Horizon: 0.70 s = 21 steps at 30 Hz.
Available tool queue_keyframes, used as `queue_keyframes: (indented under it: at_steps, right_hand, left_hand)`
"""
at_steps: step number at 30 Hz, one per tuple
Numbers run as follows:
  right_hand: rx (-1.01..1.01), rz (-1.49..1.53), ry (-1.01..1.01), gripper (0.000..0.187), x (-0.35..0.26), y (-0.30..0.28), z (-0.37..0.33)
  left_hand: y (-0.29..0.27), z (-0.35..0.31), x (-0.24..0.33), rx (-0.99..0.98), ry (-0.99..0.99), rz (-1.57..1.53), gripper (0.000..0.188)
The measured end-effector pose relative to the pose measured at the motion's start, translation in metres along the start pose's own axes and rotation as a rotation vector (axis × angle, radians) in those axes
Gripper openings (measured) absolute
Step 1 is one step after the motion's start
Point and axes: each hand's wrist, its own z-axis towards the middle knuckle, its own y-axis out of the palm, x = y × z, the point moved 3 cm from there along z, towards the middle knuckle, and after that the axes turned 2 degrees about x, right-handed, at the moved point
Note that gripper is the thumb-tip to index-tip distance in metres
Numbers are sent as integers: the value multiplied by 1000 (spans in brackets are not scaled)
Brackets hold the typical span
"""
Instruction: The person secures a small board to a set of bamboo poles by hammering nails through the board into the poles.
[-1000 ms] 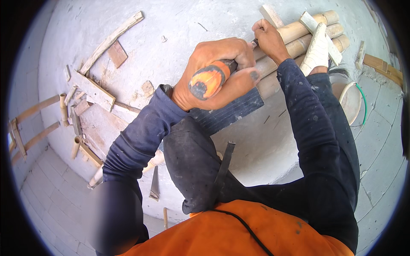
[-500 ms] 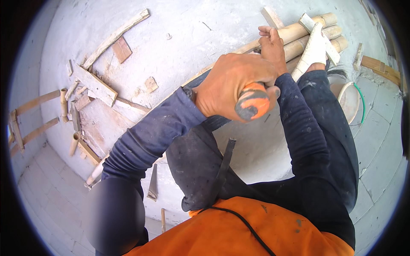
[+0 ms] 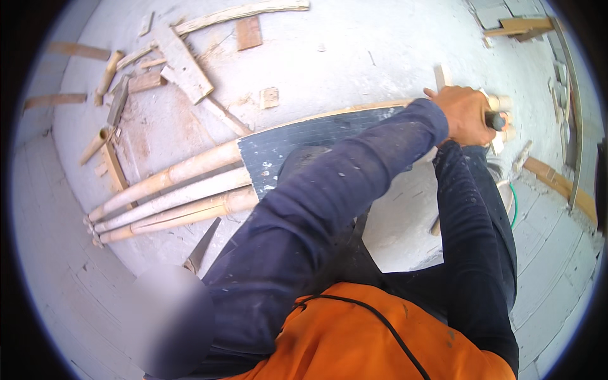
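Observation:
My left hand [image 3: 465, 114] reaches far right and is closed around a tool with an orange and black handle [image 3: 496, 120]. It sits over the right ends of the bamboo poles [image 3: 171, 193]. Three of these pale poles lie side by side across the concrete floor. A dark flat sheet [image 3: 297, 142] covers their middle. My right forearm [image 3: 472, 221] in a navy sleeve runs up to just under the left hand. The right hand itself is hidden behind it.
Wood offcuts lie at the upper left: a short plank [image 3: 183, 54], a long strip [image 3: 244, 11] and a small brown block [image 3: 249, 33]. A dark blade-like piece [image 3: 202, 248] lies by the poles. A pale bucket rim [image 3: 506, 190] and planks [image 3: 557, 180] are at the right.
My left hand with the orange-handled tool swung right, onto the pole ends. My right hand, visible at the poles before, is now covered. The view turned, showing the poles' left ends.

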Motion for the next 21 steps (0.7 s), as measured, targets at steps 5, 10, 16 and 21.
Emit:
queue_keyframes:
  at_steps: [5, 10, 16, 21]
  right_hand:
    - [29, -28, 115, 42, 9, -22, -12]
    - [21, -72, 160, 42, 3, -14, -11]
    - [24, -99, 241, 42, 3, -28, -21]
    - [10, -122, 335, 42, -8, -38, -23]
  left_hand:
    - [23, -17, 9, 94, 21, -24, 33]
    - [22, 11, -6, 115, 6, -54, 31]
    - [31, -32, -4, 213, 205, -54, 26]
    - [80, -110, -29, 447, 477, -30, 26]
